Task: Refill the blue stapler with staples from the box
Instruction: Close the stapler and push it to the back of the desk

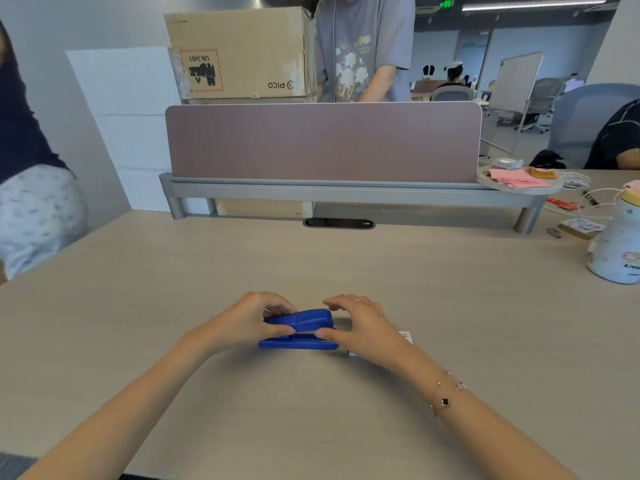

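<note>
The left hand (254, 318) pinches the rear end of the blue stapler (300, 330), thumb on the near side and fingers curled over the far side; the right hand (360, 327) has its thumb against the front end between top arm and base, with the other fingers arched loosely above and not clearly touching. The stapler rests on the desk (311, 403) directly before the person, lengthwise left to right, its top arm raised slightly off the base with a pale gap visible between them. Whether the magazine is open cannot be told. The staple box (406, 337) lies just behind the right hand, mostly hidden; only a white corner with red print shows, and whether it is open cannot be determined. No staples are visible anywhere. Judgement: the task stands at an early stage, with the opening of the stapler apparently in hand, and the fetching, loading and closing all outstanding. The stapler is smooth, glossy, hard plastic with a rounded top and flat slab base. The box appears to be thin card. The desk is matte pale wood-grain laminate.
</note>
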The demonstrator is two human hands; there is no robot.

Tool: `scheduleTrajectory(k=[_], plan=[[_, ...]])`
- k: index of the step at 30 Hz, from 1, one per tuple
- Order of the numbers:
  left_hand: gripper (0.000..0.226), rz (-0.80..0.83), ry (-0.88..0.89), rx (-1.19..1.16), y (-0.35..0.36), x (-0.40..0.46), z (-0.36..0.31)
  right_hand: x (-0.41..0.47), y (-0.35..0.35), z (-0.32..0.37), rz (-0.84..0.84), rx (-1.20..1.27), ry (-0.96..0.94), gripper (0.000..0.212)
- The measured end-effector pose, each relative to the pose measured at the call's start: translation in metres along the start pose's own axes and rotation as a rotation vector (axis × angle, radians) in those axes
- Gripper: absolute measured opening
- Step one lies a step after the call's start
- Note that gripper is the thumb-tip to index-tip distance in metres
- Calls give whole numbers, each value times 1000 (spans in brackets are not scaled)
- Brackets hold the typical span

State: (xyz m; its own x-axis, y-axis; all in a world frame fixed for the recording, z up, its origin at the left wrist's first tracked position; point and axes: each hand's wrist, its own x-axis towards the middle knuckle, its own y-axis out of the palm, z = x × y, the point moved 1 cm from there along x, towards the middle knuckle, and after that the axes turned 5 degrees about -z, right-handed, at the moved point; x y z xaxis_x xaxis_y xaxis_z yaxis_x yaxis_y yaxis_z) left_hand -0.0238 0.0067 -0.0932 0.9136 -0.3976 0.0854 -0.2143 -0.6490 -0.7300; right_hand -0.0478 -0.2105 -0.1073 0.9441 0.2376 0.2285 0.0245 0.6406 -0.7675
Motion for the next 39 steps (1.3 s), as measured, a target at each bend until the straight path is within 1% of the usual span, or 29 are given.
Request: scheduleTrajectory(k=[3, 5, 10, 12, 17, 22, 26, 28, 31, 33, 37, 39], plan=[[23, 31, -6, 10, -1, 3, -1, 2, -2, 6, -71, 60, -31, 38], [23, 35, -10, 13, -1, 4, -1, 4, -2, 8, -62, 53, -42, 29], [26, 41, 10, 34, 1, 5, 0, 7, -1, 4, 5, -4, -48, 22], [30, 47, 13, 40, 2, 4, 1, 7, 0, 4, 22, 9, -37, 20], [30, 44, 7, 31, 2, 5, 2, 9, 3, -1, 58, 10, -7, 18], [32, 54, 11, 39, 3, 5, 1, 6, 3, 1, 44, 42, 8, 15], [25, 43, 20, 37, 3, 3, 1, 4, 0, 7, 58, 35, -21, 16], [22, 48, 23, 39, 1, 2, -1, 4, -2, 8, 69, 65, -2, 16], [22, 25, 20, 18, 0, 0, 0, 3, -3, 8, 58, 113, 10, 18], [24, 3, 24, 10, 1, -2, 4, 1, -2, 9, 41, 89, -15, 23], [33, -39, -13, -7, -2, -5, 15, -3, 5, 2, 74, -42, 33, 56], [37, -56, -32, -37, -5, -8, 22, -4, 10, -5, 93, -40, 66, 59]])
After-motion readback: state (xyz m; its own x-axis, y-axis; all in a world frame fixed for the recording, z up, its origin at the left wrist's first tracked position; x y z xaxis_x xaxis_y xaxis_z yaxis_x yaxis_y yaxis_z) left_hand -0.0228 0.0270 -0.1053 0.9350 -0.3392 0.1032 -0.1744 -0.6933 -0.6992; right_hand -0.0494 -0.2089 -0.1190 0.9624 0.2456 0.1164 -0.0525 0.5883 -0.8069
